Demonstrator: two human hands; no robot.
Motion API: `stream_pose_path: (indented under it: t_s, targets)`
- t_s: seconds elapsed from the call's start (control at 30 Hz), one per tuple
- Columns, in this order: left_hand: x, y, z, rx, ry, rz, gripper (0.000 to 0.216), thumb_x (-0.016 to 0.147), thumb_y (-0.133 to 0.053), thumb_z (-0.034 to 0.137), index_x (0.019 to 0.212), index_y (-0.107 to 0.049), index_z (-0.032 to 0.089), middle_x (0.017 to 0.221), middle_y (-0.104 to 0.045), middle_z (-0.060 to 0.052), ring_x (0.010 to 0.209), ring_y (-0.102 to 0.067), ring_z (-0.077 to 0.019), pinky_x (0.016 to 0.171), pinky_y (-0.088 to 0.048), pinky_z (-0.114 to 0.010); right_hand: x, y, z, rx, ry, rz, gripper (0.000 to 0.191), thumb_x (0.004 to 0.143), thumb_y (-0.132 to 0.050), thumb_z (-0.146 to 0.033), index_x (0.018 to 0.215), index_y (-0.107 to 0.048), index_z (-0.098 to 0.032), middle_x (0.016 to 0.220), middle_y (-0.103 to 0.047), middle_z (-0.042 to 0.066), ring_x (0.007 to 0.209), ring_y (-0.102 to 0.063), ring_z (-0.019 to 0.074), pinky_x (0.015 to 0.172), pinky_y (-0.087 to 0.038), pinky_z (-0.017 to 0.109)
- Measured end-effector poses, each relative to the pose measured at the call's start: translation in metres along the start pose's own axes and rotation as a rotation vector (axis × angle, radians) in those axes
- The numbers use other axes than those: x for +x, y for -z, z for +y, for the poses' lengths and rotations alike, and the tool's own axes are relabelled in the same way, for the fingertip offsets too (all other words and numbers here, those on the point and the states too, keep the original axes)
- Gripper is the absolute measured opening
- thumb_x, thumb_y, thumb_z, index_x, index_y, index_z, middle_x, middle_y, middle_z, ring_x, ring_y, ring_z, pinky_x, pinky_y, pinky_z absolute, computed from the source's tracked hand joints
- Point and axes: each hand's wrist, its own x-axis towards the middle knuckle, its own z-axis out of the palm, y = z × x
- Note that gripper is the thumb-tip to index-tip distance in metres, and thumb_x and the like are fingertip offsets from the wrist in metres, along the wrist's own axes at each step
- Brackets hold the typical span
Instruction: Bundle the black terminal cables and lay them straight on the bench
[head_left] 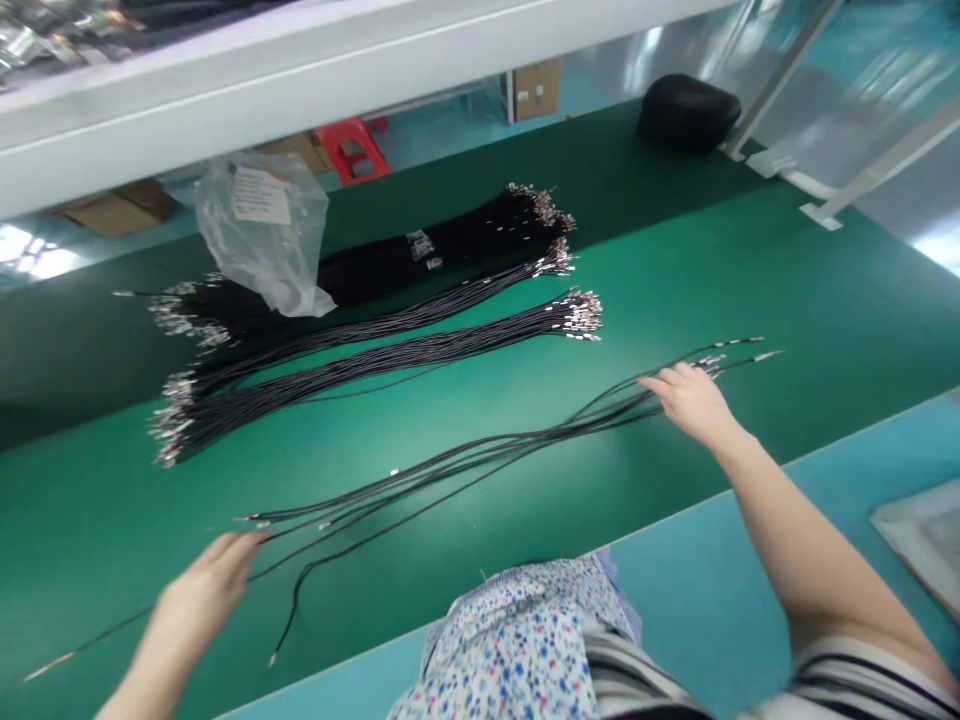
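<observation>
Several thin black cables (540, 436) with metal terminals lie loosely stretched across the green table. My right hand (691, 402) is closed over them near their right ends, and their tips stick out beyond the fingers. At the other end my left hand (201, 592) pinches a black cable, its fingertips pressed together and partly hidden behind the hand. One cable passes under that hand, its bare tip (51, 666) out to the left. Another cable's end (274, 655) curls toward the front edge, apart from both hands.
Behind lie neat cable bundles (390, 355) and a thicker black bundle (465, 240). A clear plastic bag (259, 235) with a paper label rests partly on it. A black rounded object (688, 112) sits at the back right. A white shelf beam (360, 70) crosses above.
</observation>
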Motion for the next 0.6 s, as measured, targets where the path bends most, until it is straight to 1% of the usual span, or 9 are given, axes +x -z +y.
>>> stream_pose_path:
  t_s: [0.07,0.13,0.23,0.27,0.33,0.4,0.47,0.53,0.6]
  targets:
    - [0.016,-0.037,0.023,-0.068,-0.089,-0.074,0.036,0.084,-0.025,0.033,0.092,-0.059,0.024,0.093,-0.061,-0.003,0.079,-0.061,-0.016,0.07,-0.051,-0.027,-0.017,-0.026,0.011,0.04,-0.047,-0.085,0.031,0.079,-0.04,-0.012,0.099,-0.063,-0.016,0.075,-0.056,0.008,0.076,-0.042,0.0197,0.066,-0.028,0.029]
    - [0.028,-0.062,0.05,-0.087,-0.139,-0.108,0.034,0.085,-0.027,0.029,0.094,-0.059,0.02,0.098,-0.058,-0.006,0.079,-0.06,-0.0148,0.07,-0.05,-0.025,-0.028,-0.051,0.016,0.096,-0.122,-0.141,0.03,0.074,-0.043,-0.01,0.096,-0.063,-0.014,0.079,-0.057,0.008,0.078,-0.044,0.0197,0.068,-0.031,0.028]
    - [0.035,-0.078,0.093,-0.062,-0.122,-0.052,0.033,0.087,-0.028,0.028,0.107,-0.053,0.019,0.108,-0.051,-0.008,0.081,-0.059,-0.0145,0.067,-0.049,-0.024,-0.03,-0.069,0.012,0.141,-0.221,-0.088,0.034,0.07,-0.045,-0.009,0.099,-0.06,-0.013,0.089,-0.056,0.009,0.084,-0.045,0.0201,0.073,-0.033,0.027]
    - [0.036,-0.079,0.107,-0.055,-0.126,-0.038,0.033,0.088,-0.028,0.03,0.11,-0.051,0.019,0.109,-0.05,-0.008,0.081,-0.059,-0.0145,0.066,-0.048,-0.024,-0.026,-0.07,0.01,0.134,-0.231,-0.054,0.034,0.071,-0.044,-0.009,0.101,-0.06,-0.013,0.091,-0.055,0.009,0.086,-0.045,0.0202,0.073,-0.033,0.027]
    - [0.038,-0.078,0.137,-0.042,-0.188,-0.05,0.033,0.089,-0.029,0.033,0.111,-0.049,0.02,0.108,-0.05,-0.008,0.081,-0.059,-0.0143,0.065,-0.047,-0.023,-0.013,-0.068,0.004,0.102,-0.186,-0.029,0.033,0.075,-0.041,-0.009,0.103,-0.059,-0.015,0.094,-0.054,0.01,0.087,-0.045,0.0202,0.073,-0.033,0.028]
    - [0.041,-0.078,0.165,-0.021,-0.272,-0.085,0.031,0.089,-0.031,0.034,0.111,-0.049,0.021,0.105,-0.051,-0.007,0.083,-0.058,-0.0144,0.064,-0.046,-0.022,0.003,-0.063,-0.001,0.066,-0.088,-0.085,0.027,0.077,-0.042,-0.01,0.094,-0.061,-0.017,0.093,-0.054,0.01,0.087,-0.044,0.0203,0.069,-0.031,0.028]
    - [0.045,-0.08,0.19,0.017,-0.298,-0.111,0.029,0.089,-0.032,0.034,0.106,-0.05,0.02,0.101,-0.052,-0.007,0.084,-0.057,-0.0151,0.064,-0.045,-0.022,0.017,-0.057,-0.004,0.039,0.014,-0.157,0.019,0.076,-0.044,-0.011,0.082,-0.061,-0.017,0.089,-0.055,0.009,0.087,-0.044,0.0203,0.068,-0.028,0.028]
    - [0.049,-0.08,0.207,0.055,-0.29,-0.129,0.028,0.09,-0.029,0.031,0.097,-0.053,0.018,0.096,-0.054,-0.007,0.083,-0.056,-0.0159,0.065,-0.044,-0.023,0.027,-0.047,-0.006,0.018,0.062,-0.172,0.016,0.077,-0.044,-0.011,0.078,-0.059,-0.016,0.085,-0.055,0.008,0.084,-0.045,0.0195,0.069,-0.027,0.028]
    - [0.052,-0.075,0.212,0.071,-0.311,-0.146,0.03,0.09,-0.025,0.028,0.088,-0.053,0.018,0.091,-0.055,-0.006,0.081,-0.055,-0.0168,0.067,-0.043,-0.026,0.031,-0.031,-0.01,0.006,0.073,-0.128,0.017,0.079,-0.042,-0.012,0.085,-0.058,-0.015,0.083,-0.055,0.008,0.082,-0.045,0.0186,0.072,-0.026,0.028]
